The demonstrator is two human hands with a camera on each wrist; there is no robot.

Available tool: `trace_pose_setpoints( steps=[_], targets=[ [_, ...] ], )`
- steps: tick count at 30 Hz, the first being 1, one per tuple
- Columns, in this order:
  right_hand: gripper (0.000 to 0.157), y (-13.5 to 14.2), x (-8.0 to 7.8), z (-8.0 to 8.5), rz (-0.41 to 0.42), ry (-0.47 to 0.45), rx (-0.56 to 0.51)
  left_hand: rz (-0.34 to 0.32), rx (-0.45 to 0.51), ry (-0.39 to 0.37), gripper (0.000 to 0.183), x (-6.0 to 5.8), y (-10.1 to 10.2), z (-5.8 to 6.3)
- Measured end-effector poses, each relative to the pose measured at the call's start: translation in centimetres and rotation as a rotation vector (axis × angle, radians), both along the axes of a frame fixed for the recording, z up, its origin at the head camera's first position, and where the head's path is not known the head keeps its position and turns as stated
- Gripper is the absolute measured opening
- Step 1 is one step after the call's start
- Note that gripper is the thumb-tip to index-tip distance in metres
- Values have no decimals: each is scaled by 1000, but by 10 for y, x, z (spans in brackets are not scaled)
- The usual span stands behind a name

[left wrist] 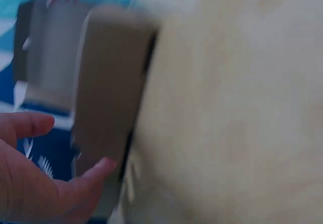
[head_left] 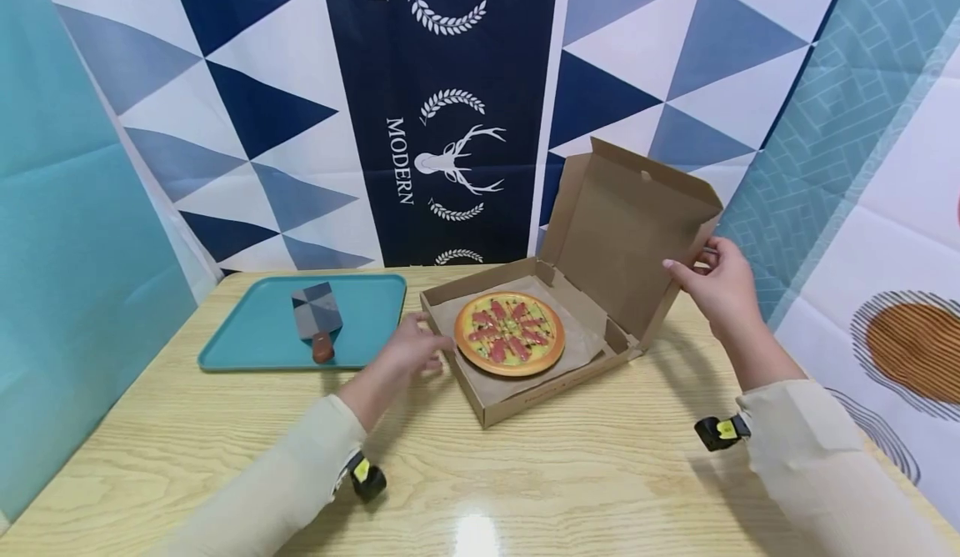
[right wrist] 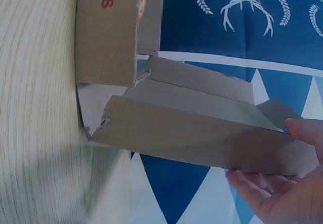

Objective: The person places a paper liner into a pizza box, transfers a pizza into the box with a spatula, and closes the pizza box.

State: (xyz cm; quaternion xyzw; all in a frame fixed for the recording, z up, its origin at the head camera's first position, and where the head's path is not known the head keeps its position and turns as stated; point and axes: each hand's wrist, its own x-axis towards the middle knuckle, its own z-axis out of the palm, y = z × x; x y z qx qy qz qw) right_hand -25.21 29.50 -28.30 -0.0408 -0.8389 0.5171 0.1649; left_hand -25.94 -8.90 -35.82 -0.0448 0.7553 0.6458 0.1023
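A cardboard pizza box [head_left: 517, 403] stands open on the table, its lid [head_left: 618, 236] tilted up and back to the right. Inside, a whole pizza [head_left: 510, 333] with red and green toppings lies on brown paper. My right hand [head_left: 723, 286] holds the lid by its right side; the right wrist view shows the thumb on one face and the fingers [right wrist: 247, 186] behind the edge. My left hand [head_left: 408, 350] is at the box's left wall, thumb and fingers apart. In the blurred left wrist view, that hand [left wrist: 35, 178] is beside the wall; contact is unclear.
A teal tray [head_left: 247, 332] lies on the table left of the box. On it rests a pizza server with a flat metal blade [head_left: 317, 311] and a brown handle [head_left: 322, 347] reaching over the near rim. Patterned cloth [head_left: 457, 107] hangs behind the wooden table [head_left: 540, 474].
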Motion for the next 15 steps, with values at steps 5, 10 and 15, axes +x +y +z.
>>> trace_pose_setpoints(
  steps=[5, 10, 15],
  targets=[
    [74, 0, 3, -2, -29, 20, -11, 51, -176, 178, 58, -38, -14, 10],
    [73, -7, 3, -5, -63, 43, -45, 129, -272, 250, 48, -67, -18, 8],
    [72, -12, 2, -5, -77, 62, -65, 115, -333, 267, 49, -88, -18, 2]
  ],
)
